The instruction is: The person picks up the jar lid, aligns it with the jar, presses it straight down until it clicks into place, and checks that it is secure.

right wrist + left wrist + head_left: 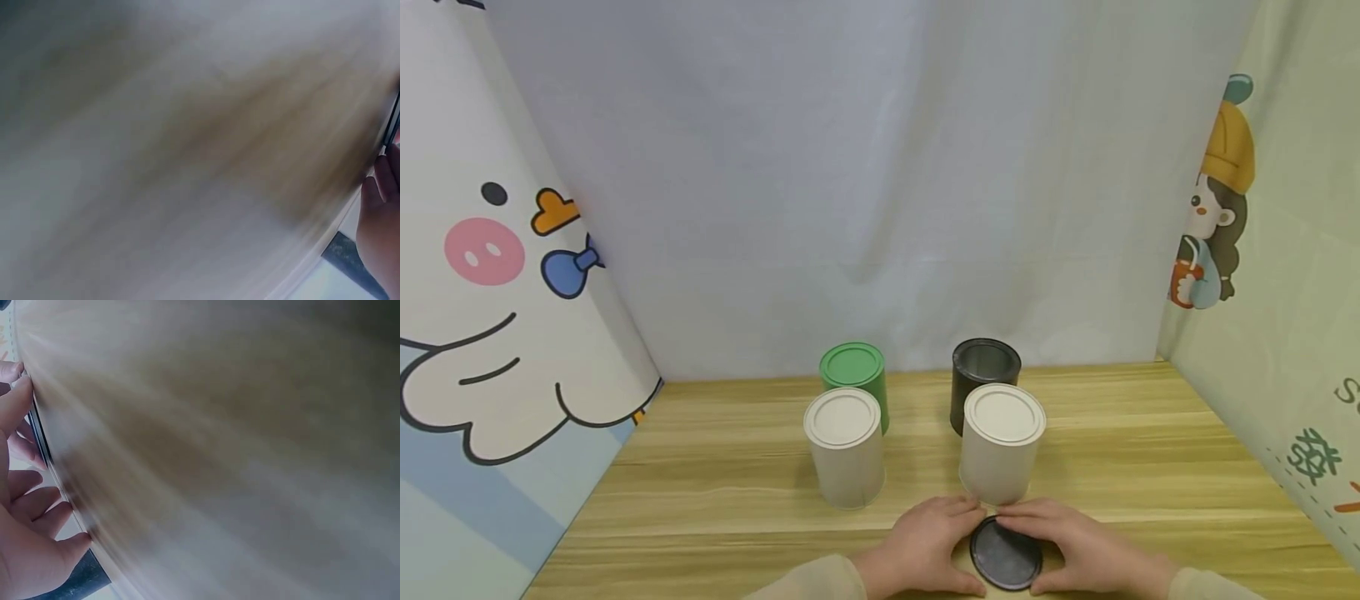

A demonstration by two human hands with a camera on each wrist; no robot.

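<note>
A round black lid (1006, 553) lies flat on the wooden table between both hands. My left hand (928, 546) rests at its left side, thumb and fingers spread around the rim. On the other side, my right hand (1078, 546) lies the same way, fingertips by the upper rim and thumb by the lower right. Just beyond the fingers stands a white can (1002, 446) with a white top. In the left wrist view the lid (40, 434) appears as a thin dark edge beside the left hand (37, 531). The right wrist view shows part of the right hand (381, 219).
Another white can (847, 450) stands to the left, with a green can (854, 367) behind it. A black can (964, 392), dark inside and seemingly lidless, is behind the right white can. Cloth walls surround the wooden table (715, 492) at the back (880, 183) and sides.
</note>
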